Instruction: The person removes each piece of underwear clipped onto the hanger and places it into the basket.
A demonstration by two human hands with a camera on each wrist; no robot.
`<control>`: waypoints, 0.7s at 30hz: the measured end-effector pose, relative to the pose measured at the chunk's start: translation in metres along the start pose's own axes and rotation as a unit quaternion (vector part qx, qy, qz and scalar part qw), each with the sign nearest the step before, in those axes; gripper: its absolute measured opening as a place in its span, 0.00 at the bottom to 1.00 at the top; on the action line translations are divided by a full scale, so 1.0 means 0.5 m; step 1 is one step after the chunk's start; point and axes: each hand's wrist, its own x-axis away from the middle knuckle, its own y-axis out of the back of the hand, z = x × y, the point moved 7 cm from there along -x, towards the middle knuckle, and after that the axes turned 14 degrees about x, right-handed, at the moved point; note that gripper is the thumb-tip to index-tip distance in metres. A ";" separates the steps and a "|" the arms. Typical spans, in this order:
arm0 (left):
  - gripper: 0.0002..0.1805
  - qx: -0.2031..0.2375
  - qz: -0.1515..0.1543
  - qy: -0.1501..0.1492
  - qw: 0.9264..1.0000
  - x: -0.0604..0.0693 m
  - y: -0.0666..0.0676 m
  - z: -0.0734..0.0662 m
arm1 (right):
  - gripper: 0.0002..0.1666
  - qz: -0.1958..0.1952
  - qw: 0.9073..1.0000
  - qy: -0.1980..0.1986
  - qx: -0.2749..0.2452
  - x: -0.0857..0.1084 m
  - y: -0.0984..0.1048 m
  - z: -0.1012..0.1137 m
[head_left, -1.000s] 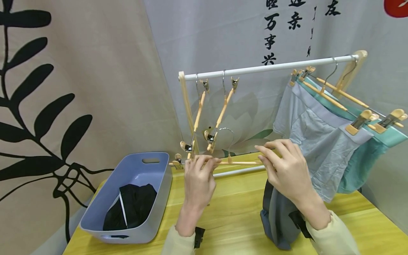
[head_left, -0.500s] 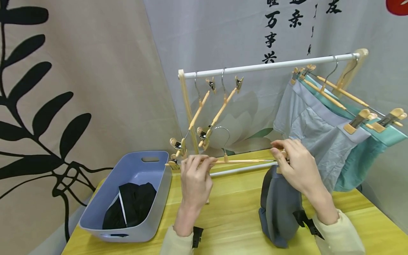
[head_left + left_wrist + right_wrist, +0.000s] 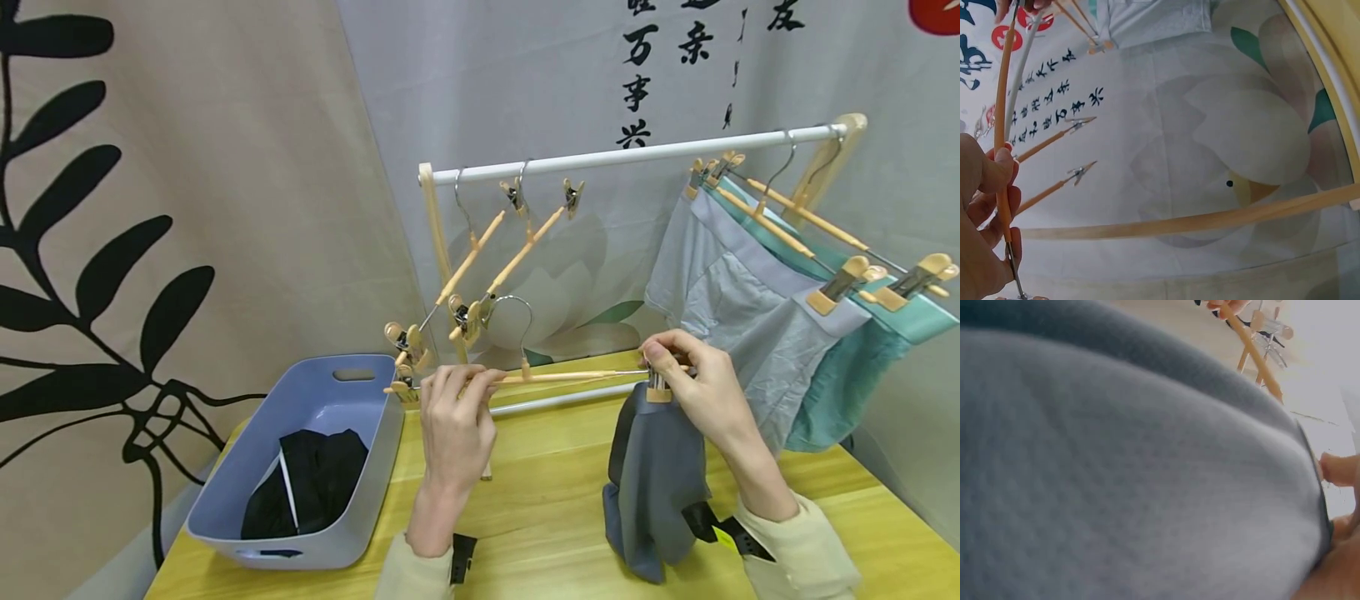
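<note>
My left hand [image 3: 457,421] grips the wooden bar of a clip hanger [image 3: 558,377], held level above the table with its hook upward. At the bar's right end my right hand [image 3: 697,387] pinches a clip [image 3: 659,388], whose jaws sit on the top edge of a dark grey garment [image 3: 663,475]. The garment hangs down from there and fills most of the right wrist view. The hanger's left clip [image 3: 403,388] has no cloth in it. In the left wrist view, fingers [image 3: 997,172] wrap around the bar.
A white-railed rack [image 3: 637,157] stands behind, carrying two bare clip hangers [image 3: 471,262] on the left and lavender [image 3: 738,292] and teal shorts [image 3: 847,383] on the right. A blue basket [image 3: 210,500] with black clothing [image 3: 322,479] sits on the yellow table [image 3: 547,517], left.
My right hand has shifted slightly right, and the clip on the grey garment now shows. The held hanger moved a little left, while two hangers on the rack swung.
</note>
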 end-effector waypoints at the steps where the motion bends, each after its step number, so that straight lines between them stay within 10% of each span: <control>1: 0.05 0.000 -0.001 0.001 1.000 0.000 0.000 0.000 | 0.13 0.007 1.000 -0.008 -0.004 0.000 -0.001 -0.001; 21: 0.06 0.005 0.005 0.020 1.000 0.000 0.006 0.004 | 0.11 0.001 0.999 -0.025 -0.038 0.001 -0.002 0.009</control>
